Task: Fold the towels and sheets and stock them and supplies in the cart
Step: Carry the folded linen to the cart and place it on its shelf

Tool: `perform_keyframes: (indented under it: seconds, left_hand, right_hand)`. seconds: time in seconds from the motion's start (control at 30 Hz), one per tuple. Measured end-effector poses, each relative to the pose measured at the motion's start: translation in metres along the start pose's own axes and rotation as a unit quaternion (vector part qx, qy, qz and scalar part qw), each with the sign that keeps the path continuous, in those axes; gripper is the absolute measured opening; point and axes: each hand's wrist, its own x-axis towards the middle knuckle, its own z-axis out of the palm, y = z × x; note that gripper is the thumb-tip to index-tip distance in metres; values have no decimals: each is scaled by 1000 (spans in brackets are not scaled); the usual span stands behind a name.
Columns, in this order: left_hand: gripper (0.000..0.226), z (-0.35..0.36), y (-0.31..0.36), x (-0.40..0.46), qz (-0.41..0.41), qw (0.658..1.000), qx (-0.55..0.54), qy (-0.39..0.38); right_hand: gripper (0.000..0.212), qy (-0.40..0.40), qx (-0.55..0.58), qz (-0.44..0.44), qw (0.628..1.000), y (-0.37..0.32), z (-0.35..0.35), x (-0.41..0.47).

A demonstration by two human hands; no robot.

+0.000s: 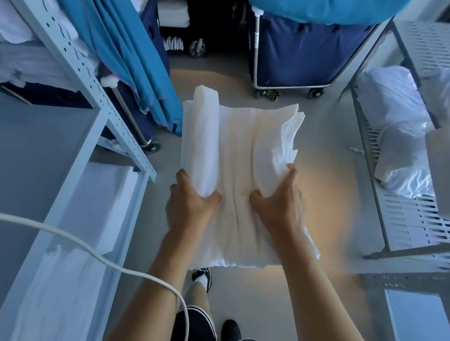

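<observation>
Head view: the left hand [190, 207] and right hand [279, 205] each grip the folded white sheet [234, 176], held above the grey floor [325, 155]. At 9 o'clock stands a pale metal shelf [70, 139]; at 12, a dark blue wheeled laundry cart [302, 46]; at 3, white plastic bags [398, 123].

Both hands grip a folded white sheet [238, 171] in the air above the floor [330, 203]: left hand [190, 207] at its left edge, right hand [280, 202] at its right edge.
</observation>
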Motion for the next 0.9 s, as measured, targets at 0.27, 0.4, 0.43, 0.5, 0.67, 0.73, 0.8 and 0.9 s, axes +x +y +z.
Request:
perform_keyframes:
  seconds: [0.27, 0.4, 0.43, 0.5, 0.67, 0.73, 0.8, 0.9]
  left_hand:
    - [79, 7, 31, 138, 12, 1000, -3, -28]
    - [77, 2, 48, 203, 23, 999, -1, -33]
    - [77, 0, 53, 217, 28, 999, -2, -33]
    - [76, -5, 62, 240, 35, 999, -9, -32]
    - [74, -18, 91, 287, 58, 998, -26, -23]
    - [75, -21, 105, 303, 75, 996, -33, -15]
    - [75, -20, 119, 319, 95, 995, -34, -5]
    - [75, -14, 139, 344, 110, 993, -35, 8]
  right_hand:
    - [92, 6, 4, 33, 999, -59, 51, 98]
    - [93, 5, 3, 50, 999, -95, 71, 143]
    - [93, 5, 4, 52, 999, -104, 75, 153]
    - [93, 9, 6, 54, 998, -119, 80, 172]
    - [90, 29, 1, 42, 999, -151, 82, 216]
    - [89, 39, -6, 35, 999, -161, 81, 235]
    - [88, 51, -9, 30, 998, -168, 81, 255]
    - [89, 74, -12, 29, 997, -173, 81, 285]
